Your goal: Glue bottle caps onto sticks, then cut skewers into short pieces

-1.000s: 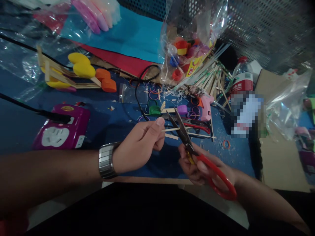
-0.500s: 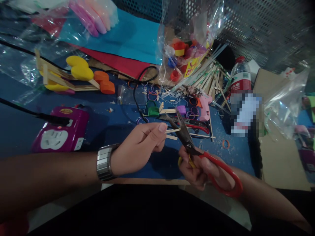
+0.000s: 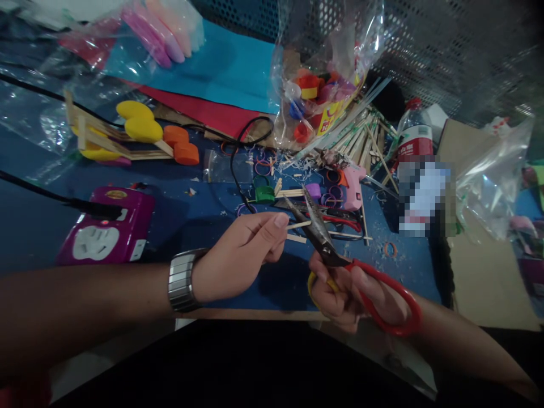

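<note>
My left hand (image 3: 242, 255), with a metal-banded watch on its wrist, pinches a thin wooden stick (image 3: 299, 225) between thumb and fingers. The stick's free end reaches between the parted blades of a pair of scissors (image 3: 321, 235). Those scissors have one red and one yellow handle, and my right hand (image 3: 344, 294) grips them with the thumb through the red loop. Beyond the blades lie a green bottle cap (image 3: 264, 194), a purple cap (image 3: 313, 191) and short wooden sticks on the blue table.
A pink glue gun (image 3: 353, 190) rests behind the scissors. At left stand a purple power socket (image 3: 106, 226) and a stick model with yellow hearts (image 3: 144, 129). Behind are a bag of colourful caps (image 3: 312, 90), a bundle of sticks and a red-labelled bottle (image 3: 415, 133). Cardboard lies right.
The scissor blades and my right hand have shifted very slightly around the stick's end. My left hand keeps almost the same place, still pinching the stick.
</note>
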The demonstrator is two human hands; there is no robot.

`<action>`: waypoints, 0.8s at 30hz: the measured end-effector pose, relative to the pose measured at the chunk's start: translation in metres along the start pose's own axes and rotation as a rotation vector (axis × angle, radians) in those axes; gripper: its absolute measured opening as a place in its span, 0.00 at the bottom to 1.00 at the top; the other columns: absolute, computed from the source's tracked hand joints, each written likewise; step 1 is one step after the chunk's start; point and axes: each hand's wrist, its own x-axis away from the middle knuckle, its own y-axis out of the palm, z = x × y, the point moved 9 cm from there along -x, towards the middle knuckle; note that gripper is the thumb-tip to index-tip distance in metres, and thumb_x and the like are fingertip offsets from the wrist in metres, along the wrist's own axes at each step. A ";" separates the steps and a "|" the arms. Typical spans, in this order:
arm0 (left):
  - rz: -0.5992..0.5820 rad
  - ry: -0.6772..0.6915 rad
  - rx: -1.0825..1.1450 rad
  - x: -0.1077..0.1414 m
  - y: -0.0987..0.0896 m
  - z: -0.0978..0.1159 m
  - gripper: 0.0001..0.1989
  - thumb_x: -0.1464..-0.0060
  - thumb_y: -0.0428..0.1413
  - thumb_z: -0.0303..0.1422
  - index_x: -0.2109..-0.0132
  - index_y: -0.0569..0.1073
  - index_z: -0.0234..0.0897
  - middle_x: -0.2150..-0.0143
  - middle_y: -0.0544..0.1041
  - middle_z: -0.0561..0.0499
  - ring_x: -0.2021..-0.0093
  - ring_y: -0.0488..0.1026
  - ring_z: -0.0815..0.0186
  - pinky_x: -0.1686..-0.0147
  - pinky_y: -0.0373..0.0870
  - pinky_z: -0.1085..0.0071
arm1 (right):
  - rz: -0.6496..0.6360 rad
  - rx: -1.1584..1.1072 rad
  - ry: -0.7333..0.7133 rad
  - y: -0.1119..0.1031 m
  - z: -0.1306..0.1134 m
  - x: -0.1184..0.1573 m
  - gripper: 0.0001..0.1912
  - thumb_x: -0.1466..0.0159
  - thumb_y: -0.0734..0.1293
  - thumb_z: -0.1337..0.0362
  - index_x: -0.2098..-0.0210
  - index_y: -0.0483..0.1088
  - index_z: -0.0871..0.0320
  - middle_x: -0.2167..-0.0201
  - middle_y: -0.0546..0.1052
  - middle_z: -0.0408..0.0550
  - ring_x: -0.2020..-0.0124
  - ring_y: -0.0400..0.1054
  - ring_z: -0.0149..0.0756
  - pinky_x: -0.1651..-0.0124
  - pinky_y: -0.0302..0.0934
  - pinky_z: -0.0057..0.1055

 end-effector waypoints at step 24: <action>0.037 0.124 -0.188 0.002 -0.004 0.017 0.24 0.19 0.49 0.41 0.67 0.69 0.37 0.72 0.68 0.57 0.73 0.62 0.75 0.70 0.63 0.75 | -0.049 0.133 -0.185 -0.006 -0.010 -0.002 0.39 0.31 0.74 0.36 0.29 0.62 0.45 0.57 0.61 0.42 0.66 0.50 0.31 0.68 0.48 0.29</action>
